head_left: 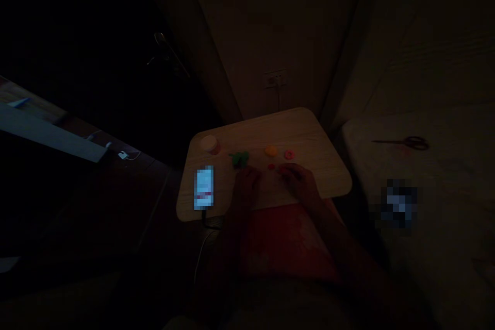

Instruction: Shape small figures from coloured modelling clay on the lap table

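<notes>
My left hand [247, 183] lies low over the small wooden table [301, 126], just below a green, leaf-like piece [240, 159]. Its fingers are too dark to tell whether they hold anything. To the right, my right hand [297, 178] is loosely bent, with a dark gap between thumb and fingers and nothing visible in it. A small flat red piece [271, 166] lies just left of its fingertips. Beyond them sit a yellow-orange round piece [270, 151] and a pink ring [289, 154]. What these pieces are made of is unclear.
A pale-lidded jar [210, 144] stands at the table's left, above a lit, blurred phone [203, 187] with a cable. Scissors [416, 143] and a blurred object [398, 203] lie on the pale surface at right. A wall socket [275, 80] is behind the table.
</notes>
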`<act>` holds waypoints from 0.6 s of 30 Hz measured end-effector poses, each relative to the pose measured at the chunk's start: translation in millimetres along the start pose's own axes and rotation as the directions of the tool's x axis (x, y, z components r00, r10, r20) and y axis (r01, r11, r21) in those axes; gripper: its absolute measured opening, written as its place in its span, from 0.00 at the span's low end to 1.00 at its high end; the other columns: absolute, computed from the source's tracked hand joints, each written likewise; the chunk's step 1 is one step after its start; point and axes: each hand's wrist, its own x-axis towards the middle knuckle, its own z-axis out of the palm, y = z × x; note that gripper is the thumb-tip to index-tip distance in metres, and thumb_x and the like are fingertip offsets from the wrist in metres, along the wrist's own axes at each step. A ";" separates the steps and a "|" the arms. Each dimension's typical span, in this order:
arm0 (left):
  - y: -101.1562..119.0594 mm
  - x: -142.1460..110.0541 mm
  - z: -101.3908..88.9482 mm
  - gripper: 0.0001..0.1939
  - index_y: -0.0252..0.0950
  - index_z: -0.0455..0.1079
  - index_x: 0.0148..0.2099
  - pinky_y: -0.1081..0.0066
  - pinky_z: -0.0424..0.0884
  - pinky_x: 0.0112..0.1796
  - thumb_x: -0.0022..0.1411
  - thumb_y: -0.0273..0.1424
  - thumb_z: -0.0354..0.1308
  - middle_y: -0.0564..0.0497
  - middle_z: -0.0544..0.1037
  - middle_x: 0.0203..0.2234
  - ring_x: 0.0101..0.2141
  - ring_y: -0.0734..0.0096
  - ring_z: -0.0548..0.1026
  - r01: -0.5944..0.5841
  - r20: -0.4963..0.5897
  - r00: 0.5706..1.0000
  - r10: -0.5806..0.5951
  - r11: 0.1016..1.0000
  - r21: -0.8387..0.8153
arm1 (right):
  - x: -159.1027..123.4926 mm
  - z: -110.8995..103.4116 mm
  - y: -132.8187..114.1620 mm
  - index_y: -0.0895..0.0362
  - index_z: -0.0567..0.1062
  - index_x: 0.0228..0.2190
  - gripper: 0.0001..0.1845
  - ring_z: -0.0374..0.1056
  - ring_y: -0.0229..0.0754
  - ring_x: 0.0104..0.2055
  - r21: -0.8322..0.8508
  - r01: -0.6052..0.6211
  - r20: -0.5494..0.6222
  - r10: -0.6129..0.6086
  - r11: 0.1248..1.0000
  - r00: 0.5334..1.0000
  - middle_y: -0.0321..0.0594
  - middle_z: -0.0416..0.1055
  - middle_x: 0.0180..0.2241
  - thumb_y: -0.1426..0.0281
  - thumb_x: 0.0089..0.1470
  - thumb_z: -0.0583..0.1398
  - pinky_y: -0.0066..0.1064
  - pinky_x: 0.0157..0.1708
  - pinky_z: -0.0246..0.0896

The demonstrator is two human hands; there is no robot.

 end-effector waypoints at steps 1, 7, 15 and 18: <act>-0.3 0.3 -0.4 0.10 0.37 0.76 0.44 0.58 0.70 0.51 0.72 0.28 0.53 0.44 0.77 0.41 0.45 0.57 0.74 -0.001 0.006 1.000 0.001 1.000 0.010 | 0.1 -0.4 -0.3 0.53 0.83 0.37 0.14 0.77 0.46 0.32 -0.011 0.009 -0.010 -0.009 1.000 1.000 0.44 0.84 0.36 0.57 0.54 0.66 0.35 0.33 0.74; 15.2 1.3 -3.5 0.11 0.37 0.76 0.49 0.53 0.66 0.56 0.66 0.24 0.57 0.42 0.78 0.45 0.50 0.53 0.74 -0.029 -0.027 0.999 0.028 0.999 -0.034 | -2.0 -0.9 -2.7 0.53 0.85 0.36 0.14 0.76 0.46 0.31 -0.027 -0.002 0.014 0.003 1.000 1.000 0.44 0.84 0.35 0.58 0.52 0.67 0.35 0.32 0.73; 44.8 12.7 14.4 0.11 0.38 0.75 0.53 0.63 0.76 0.48 0.72 0.34 0.59 0.45 0.78 0.44 0.44 0.63 0.76 -0.124 -0.112 0.990 0.085 0.907 -0.403 | -2.6 -5.3 -4.1 0.54 0.87 0.33 0.13 0.79 0.49 0.36 -0.042 0.043 0.118 -0.038 0.998 0.992 0.44 0.85 0.35 0.58 0.53 0.68 0.38 0.39 0.75; 40.1 14.9 20.0 0.12 0.39 0.78 0.52 0.63 0.77 0.48 0.72 0.36 0.60 0.44 0.78 0.44 0.45 0.63 0.77 -0.138 -0.132 0.987 0.087 0.878 -0.459 | -1.6 -5.2 -3.6 0.55 0.86 0.32 0.13 0.78 0.47 0.33 -0.046 0.050 0.109 -0.045 0.998 0.993 0.43 0.84 0.33 0.59 0.53 0.67 0.35 0.36 0.74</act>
